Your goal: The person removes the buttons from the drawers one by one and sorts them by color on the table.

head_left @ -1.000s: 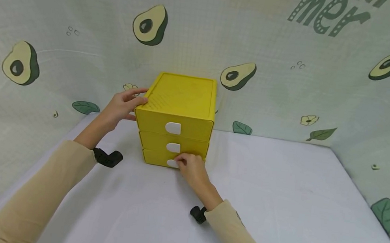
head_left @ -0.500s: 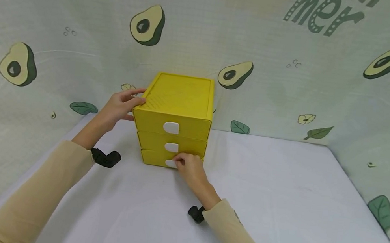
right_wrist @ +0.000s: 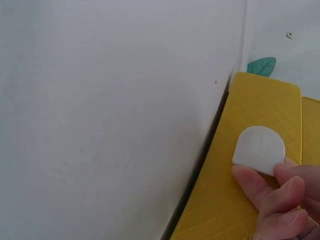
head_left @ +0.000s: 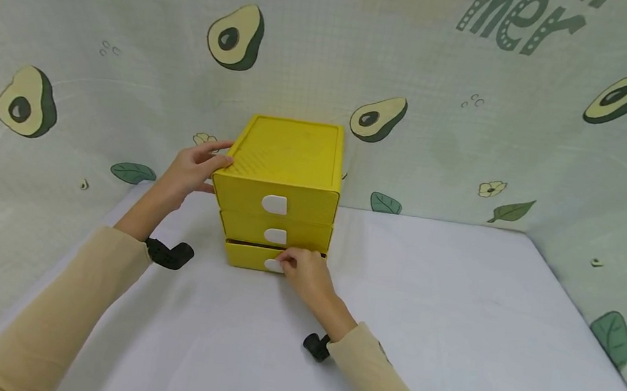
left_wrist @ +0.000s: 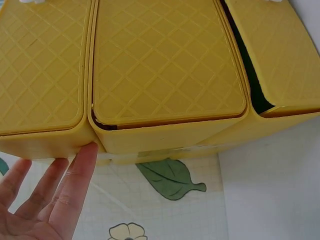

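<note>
A yellow three-drawer box point(head_left: 289, 151) stands on the white table against the back cloth. Its bottom drawer point(head_left: 250, 256) juts slightly forward, with a dark gap along its top edge; the upper two drawers look closed. At the box's left side, my left hand point(head_left: 188, 173) rests with straight fingers against the upper side wall and top edge. In the left wrist view, the fingertips point(left_wrist: 89, 150) touch the box's side. My right hand point(head_left: 307, 276) pinches the white handle point(right_wrist: 260, 149) of the bottom drawer between thumb and fingers. What the drawer holds is hidden.
The white table point(head_left: 422, 309) spreads in front of the box and to its right. A pale cloth point(head_left: 306, 42) printed with avocados and leaves hangs behind and at the sides. Black wrist cameras point(head_left: 169, 254) sit on both wrists.
The bottom drawer has come slightly forward with my right hand, and a dark gap now shows above it. My left hand stays against the box. The head view has shifted slightly.
</note>
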Demonstrator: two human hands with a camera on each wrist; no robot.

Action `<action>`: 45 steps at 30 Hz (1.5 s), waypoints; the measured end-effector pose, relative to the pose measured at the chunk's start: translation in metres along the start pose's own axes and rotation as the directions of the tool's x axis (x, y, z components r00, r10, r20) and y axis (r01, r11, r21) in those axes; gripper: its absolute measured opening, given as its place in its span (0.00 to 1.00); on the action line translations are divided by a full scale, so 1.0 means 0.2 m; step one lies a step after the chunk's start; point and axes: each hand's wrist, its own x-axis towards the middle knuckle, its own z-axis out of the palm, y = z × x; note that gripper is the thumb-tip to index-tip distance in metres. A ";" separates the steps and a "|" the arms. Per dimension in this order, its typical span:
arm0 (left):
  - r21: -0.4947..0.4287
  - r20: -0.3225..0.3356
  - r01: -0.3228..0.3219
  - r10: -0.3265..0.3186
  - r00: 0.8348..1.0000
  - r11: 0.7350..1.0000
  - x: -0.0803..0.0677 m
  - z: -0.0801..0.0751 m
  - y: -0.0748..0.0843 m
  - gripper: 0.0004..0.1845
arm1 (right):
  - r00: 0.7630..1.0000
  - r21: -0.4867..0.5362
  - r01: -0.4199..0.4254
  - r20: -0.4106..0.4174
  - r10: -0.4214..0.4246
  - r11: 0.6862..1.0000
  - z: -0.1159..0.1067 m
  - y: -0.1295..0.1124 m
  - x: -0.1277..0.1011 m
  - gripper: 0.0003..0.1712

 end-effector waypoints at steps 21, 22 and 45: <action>0.000 0.013 -0.007 0.007 1.000 1.000 0.00 -0.01 -0.01 0.31 | 0.999 -0.061 0.037 -0.003 -0.037 0.997 0.01 -0.04 -0.08 0.04; 0.000 0.014 -0.009 0.009 1.000 1.000 0.00 -0.01 -0.01 0.31 | 0.999 -0.067 0.042 -0.007 -0.043 0.997 0.01 -0.04 -0.09 0.04; -0.001 0.023 -0.019 0.019 1.000 1.000 -0.01 -0.01 -0.01 0.31 | 0.997 -0.065 0.078 -0.020 -0.079 0.995 0.02 -0.07 -0.19 0.04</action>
